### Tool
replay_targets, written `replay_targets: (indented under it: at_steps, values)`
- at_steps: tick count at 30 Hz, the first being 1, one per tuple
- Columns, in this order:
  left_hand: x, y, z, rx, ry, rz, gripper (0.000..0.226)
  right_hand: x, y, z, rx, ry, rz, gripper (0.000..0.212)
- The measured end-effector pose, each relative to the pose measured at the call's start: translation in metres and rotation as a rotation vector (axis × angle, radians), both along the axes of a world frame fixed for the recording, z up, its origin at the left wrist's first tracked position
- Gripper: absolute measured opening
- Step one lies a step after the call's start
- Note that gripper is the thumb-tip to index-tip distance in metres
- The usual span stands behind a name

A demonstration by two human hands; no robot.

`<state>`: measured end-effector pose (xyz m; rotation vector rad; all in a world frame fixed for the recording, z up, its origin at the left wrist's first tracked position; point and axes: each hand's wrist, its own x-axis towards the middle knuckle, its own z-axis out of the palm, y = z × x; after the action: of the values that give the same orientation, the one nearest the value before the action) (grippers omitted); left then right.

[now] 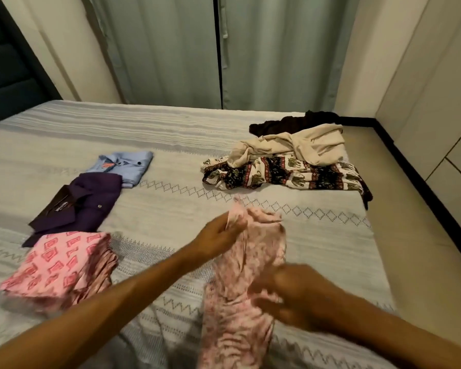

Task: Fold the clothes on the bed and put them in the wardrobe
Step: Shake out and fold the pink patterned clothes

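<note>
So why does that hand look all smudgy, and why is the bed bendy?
Head view: the right hand is smeared by motion blur where it grips the pink floral garment; the left hand is sharper. The wide-angle lens curves the bed edges. Lighting is dim and warm, without glare.

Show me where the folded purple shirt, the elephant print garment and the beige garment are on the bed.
folded purple shirt [91, 203], head view, on its front panel.
elephant print garment [280, 173], head view, on its patterned middle.
beige garment [301, 146], head view, on its crumpled middle.
</note>
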<state>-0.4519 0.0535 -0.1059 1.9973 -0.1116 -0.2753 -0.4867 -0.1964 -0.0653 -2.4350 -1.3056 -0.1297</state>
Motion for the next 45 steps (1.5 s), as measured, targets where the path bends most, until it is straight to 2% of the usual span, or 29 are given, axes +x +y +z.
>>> replay_targets:
  at_steps: [1,2,3,5,6,7,9,10,11,12,14,16,18,20,22,23,24,26,27,30,32,33,36,39,40,41,42,44,45]
  values:
    - [-0.008,0.0,0.022,0.011,-0.055,-0.06,0.036,-0.008,0.013,0.009,0.049,0.11,-0.049,0.025]
    - [-0.001,-0.005,0.043,0.028,-0.121,-0.118,0.034,0.0,0.014,0.015,0.217,0.218,-0.178,0.032]
    - [-0.019,-0.002,0.068,0.074,-0.188,-0.177,0.029,-0.001,0.021,0.041,0.33,0.154,-0.257,0.048]
    - [-0.021,-0.017,0.108,0.171,-0.352,-0.306,0.019,0.022,0.018,0.064,0.317,0.197,-0.218,0.088]
    - [-0.027,-0.021,0.127,0.212,-0.432,-0.353,0.015,0.029,0.022,0.08,0.291,0.303,-0.14,0.095]
    - [-0.041,-0.02,0.151,0.221,-0.481,-0.368,0.011,0.03,0.027,0.1,0.267,0.465,-0.104,0.086]
    - [-0.052,-0.014,0.186,0.211,-0.517,-0.335,0.01,0.032,0.027,0.123,0.166,0.641,-0.081,0.042]
    - [-0.053,-0.005,0.199,0.222,-0.498,-0.31,0.024,0.03,0.026,0.132,0.173,0.681,-0.095,0.028]
    - [-0.056,0.006,0.211,0.297,-0.447,-0.299,0.037,0.025,0.02,0.145,0.221,0.661,-0.129,0.024]
    - [-0.056,0.018,0.216,0.405,-0.385,-0.291,0.04,0.023,0.015,0.155,0.297,0.662,-0.167,0.022]
    - [-0.061,0.037,0.222,0.56,-0.27,-0.309,0.029,0.016,0.003,0.184,0.42,0.677,-0.178,0.02]
    - [-0.061,0.047,0.221,0.585,-0.2,-0.342,0.023,0.01,-0.008,0.201,0.405,0.686,-0.131,0.026]
    - [-0.061,0.056,0.225,0.48,-0.149,-0.368,0.021,0.007,-0.018,0.208,0.361,0.692,-0.165,0.03]
    - [-0.056,0.066,0.235,0.287,-0.183,-0.32,0.032,0.007,-0.03,0.215,0.204,0.626,-0.235,0.022]
    - [-0.052,0.069,0.25,0.214,-0.319,-0.232,0.037,0.007,-0.034,0.226,-0.099,0.565,-0.288,0.015]
    - [-0.052,0.062,0.26,0.246,-0.41,-0.192,0.034,0.005,-0.03,0.231,-0.195,0.525,-0.282,0.026]
    - [-0.051,0.052,0.27,0.287,-0.498,-0.166,0.033,0.002,-0.022,0.236,-0.187,0.526,-0.267,0.047]
    - [-0.053,0.023,0.288,0.332,-0.603,-0.155,0.044,-0.007,0.004,0.241,0.02,0.578,-0.219,0.082]
    - [-0.055,0.007,0.295,0.305,-0.597,-0.166,0.052,-0.011,0.018,0.241,0.108,0.595,-0.19,0.082]
    - [-0.053,-0.014,0.312,-0.003,-0.451,-0.161,0.066,-0.017,0.042,0.249,0.335,0.623,-0.155,0.035]
    - [-0.052,-0.01,0.324,-0.15,-0.374,-0.188,0.071,-0.018,0.04,0.26,0.474,0.631,-0.167,0.025]
    - [-0.052,-0.006,0.328,-0.129,-0.358,-0.216,0.073,-0.017,0.037,0.265,0.506,0.635,-0.184,0.027]
    - [-0.057,0.0,0.322,0.13,-0.323,-0.312,0.07,-0.014,0.022,0.279,0.573,0.617,-0.167,0.029]
    - [-0.067,-0.002,0.295,0.111,-0.209,-0.453,0.04,-0.014,0.003,0.29,0.631,0.646,-0.11,0.011]
    - [-0.072,-0.004,0.288,0.077,-0.242,-0.445,0.032,-0.013,-0.004,0.292,0.65,0.682,-0.089,0.018]
    - [-0.078,-0.007,0.281,0.086,-0.358,-0.391,0.032,-0.013,-0.012,0.294,0.657,0.725,-0.073,0.027]
    - [-0.087,-0.009,0.276,0.17,-0.552,-0.312,0.037,-0.01,-0.02,0.294,0.654,0.751,-0.058,0.034]
    - [-0.103,-0.012,0.263,0.374,-0.952,-0.171,0.044,-0.005,-0.036,0.292,0.647,0.746,-0.073,0.032]
    - [-0.112,-0.012,0.257,0.434,-1.066,-0.146,0.042,-0.004,-0.042,0.291,0.654,0.735,-0.093,0.031]
